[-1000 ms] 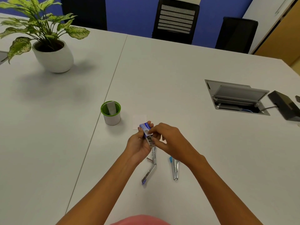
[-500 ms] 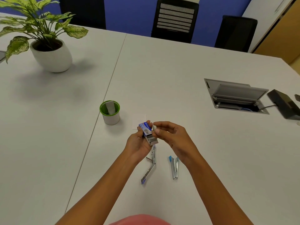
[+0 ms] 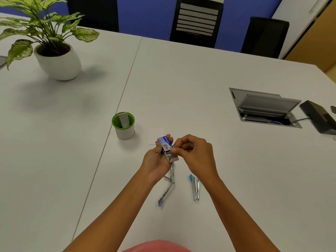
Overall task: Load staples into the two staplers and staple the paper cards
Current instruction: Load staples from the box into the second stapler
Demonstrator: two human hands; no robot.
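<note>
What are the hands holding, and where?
The left hand grips the staple box round its blue sleeve; the right hand pinches at its open tray.

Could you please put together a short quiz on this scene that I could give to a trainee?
1. Which thing does the left hand hold? A) a pen B) the blue staple box C) a phone
2. True or false: both staplers lie on the table, the left stapler swung open and the right stapler closed.
3. Fill in: the green-rimmed cup stands to the ___ of that box.
Key: 1 B; 2 true; 3 left.
</note>
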